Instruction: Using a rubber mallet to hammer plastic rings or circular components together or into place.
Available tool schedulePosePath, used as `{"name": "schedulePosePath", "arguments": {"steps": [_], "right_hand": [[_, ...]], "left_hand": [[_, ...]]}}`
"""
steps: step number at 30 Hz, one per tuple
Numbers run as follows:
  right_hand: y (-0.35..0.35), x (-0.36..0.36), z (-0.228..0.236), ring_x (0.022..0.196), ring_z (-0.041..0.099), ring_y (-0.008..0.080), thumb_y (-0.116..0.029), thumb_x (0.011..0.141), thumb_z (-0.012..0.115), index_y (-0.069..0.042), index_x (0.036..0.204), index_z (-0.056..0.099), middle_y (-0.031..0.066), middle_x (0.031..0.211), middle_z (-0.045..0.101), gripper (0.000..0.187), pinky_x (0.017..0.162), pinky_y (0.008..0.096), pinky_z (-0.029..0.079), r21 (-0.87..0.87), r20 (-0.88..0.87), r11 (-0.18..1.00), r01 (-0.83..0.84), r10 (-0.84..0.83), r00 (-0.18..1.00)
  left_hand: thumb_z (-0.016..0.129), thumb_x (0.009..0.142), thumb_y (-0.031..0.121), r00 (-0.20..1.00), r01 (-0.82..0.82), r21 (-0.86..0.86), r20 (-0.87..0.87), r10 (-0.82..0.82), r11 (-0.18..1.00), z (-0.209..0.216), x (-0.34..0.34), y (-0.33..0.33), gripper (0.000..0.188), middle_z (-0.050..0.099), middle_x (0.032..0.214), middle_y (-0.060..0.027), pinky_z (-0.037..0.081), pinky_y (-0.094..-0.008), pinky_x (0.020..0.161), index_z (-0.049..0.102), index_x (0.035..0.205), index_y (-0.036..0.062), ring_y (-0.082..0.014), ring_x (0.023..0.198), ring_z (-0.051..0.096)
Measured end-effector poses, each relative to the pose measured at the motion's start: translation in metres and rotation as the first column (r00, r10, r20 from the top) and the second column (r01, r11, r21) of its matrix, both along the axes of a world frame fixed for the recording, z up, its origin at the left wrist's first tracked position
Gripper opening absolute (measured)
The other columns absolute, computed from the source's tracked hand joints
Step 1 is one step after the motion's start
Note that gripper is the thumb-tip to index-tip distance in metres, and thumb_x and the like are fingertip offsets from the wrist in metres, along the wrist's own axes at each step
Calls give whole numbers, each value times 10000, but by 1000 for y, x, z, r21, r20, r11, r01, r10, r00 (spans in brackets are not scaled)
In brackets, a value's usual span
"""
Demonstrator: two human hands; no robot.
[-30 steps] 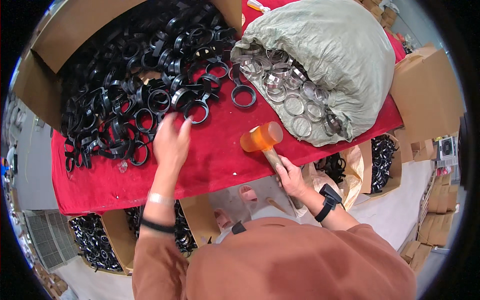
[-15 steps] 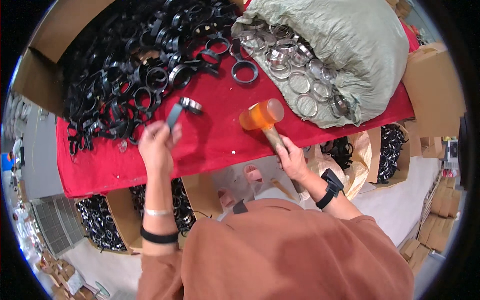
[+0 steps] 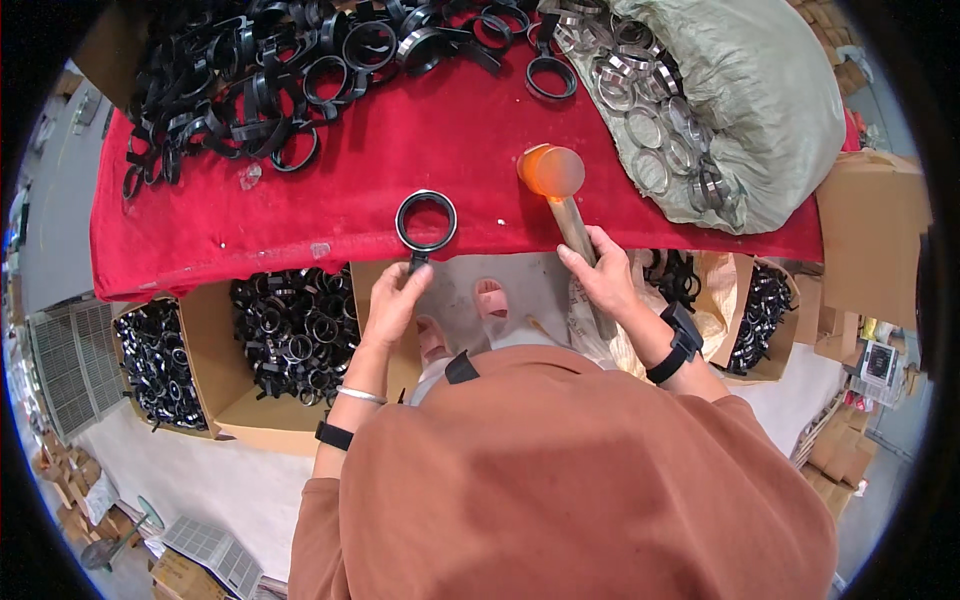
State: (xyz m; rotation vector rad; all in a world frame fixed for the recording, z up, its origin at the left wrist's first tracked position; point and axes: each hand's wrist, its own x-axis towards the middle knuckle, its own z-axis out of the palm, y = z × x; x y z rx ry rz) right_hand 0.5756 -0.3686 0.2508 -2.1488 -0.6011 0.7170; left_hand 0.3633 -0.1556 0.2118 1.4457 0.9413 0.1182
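My left hand (image 3: 393,302) pinches the short handle of a black ring (image 3: 426,247) with a shiny inner edge. The ring stands out beyond my fingers, over the near edge of the red cloth (image 3: 350,215). To its right, my right hand (image 3: 603,278) is closed round the wooden handle of a mallet (image 3: 555,172). The mallet's orange head rests on or just over the cloth; which of the two I cannot tell. One loose black ring with a handle (image 3: 551,92) lies farther back, beside the shiny metal rings (image 3: 647,128).
Black handled rings (image 3: 265,95) are heaped at the back left. A pale woven sack (image 3: 775,110) spills metal rings at the back right. Below the table stand cardboard boxes (image 3: 207,350) of black parts. A carton (image 3: 870,225) stands at the right.
My left hand has brought the black ring nearer to me and turned its round opening into view. The whole view has shifted; the mallet stays in my right hand.
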Motion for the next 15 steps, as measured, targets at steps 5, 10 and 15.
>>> {"name": "schedulePosePath", "arguments": {"steps": [5,10,15], "right_hand": [[-5,-10,8,778,571,133,-266,852,624,-24,1162,539,76,841,623,403,719,301,473,78,-1,994,78,-78,997],[3,-37,73,823,588,160,-168,874,578,-41,1259,488,118,920,624,415,723,280,474,103,-162,994,42,-25,986],[9,-57,67,819,614,233,-100,865,550,-35,1309,436,176,957,607,463,709,324,482,398,355,879,-264,117,927]], "left_hand": [[564,865,446,972,-226,-123,41,232,966,-4,23,-2,465,590,736,-19,386,-241,659,661,778,-1,-93,703,484],[564,863,452,960,-274,-156,10,279,949,-5,25,-3,474,601,733,-28,394,-250,657,664,759,0,-98,699,492],[569,861,449,958,-269,-159,53,281,950,3,29,-4,479,610,732,-42,400,-258,673,656,750,-8,-105,699,496]]}}
